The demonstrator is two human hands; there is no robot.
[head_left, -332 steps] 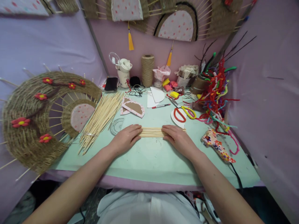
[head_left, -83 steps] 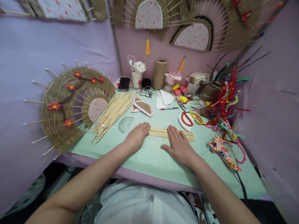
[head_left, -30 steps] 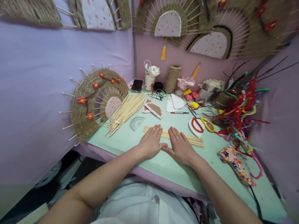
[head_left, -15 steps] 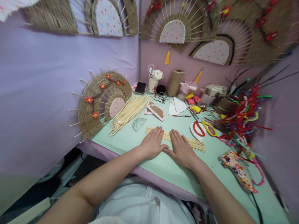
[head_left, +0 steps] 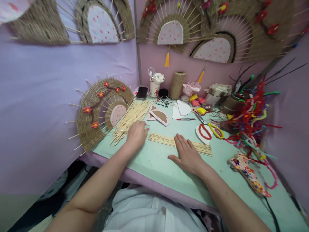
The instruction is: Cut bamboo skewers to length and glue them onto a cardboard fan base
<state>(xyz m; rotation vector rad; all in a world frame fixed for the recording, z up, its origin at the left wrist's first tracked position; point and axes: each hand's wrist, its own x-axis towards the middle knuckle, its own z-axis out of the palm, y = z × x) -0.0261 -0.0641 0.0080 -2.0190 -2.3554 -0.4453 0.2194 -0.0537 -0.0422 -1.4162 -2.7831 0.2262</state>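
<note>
A flat row of thin wooden sticks (head_left: 164, 140) lies side by side on the pale green table (head_left: 154, 164). My right hand (head_left: 187, 156) rests open and flat with its fingertips on the middle of this row. My left hand (head_left: 136, 135) is off the row, to its left, beside the near end of a loose pile of sticks (head_left: 131, 116). Its fingers curl down over a clear protractor, of which only a sliver shows at the fingertips.
A woven half-round fan with red flowers (head_left: 96, 109) leans at the left. Behind the sticks lie a pink cardboard piece (head_left: 159, 115), a pen (head_left: 185, 119) and scissors (head_left: 210, 130). A twine spool (head_left: 177, 84), pipe cleaners (head_left: 248, 119) and a patterned glue gun (head_left: 248, 175) crowd the back and right.
My left hand has left the row of sticks and moved left onto the protractor, its fingers now curled. My right hand stays flat on the row.
</note>
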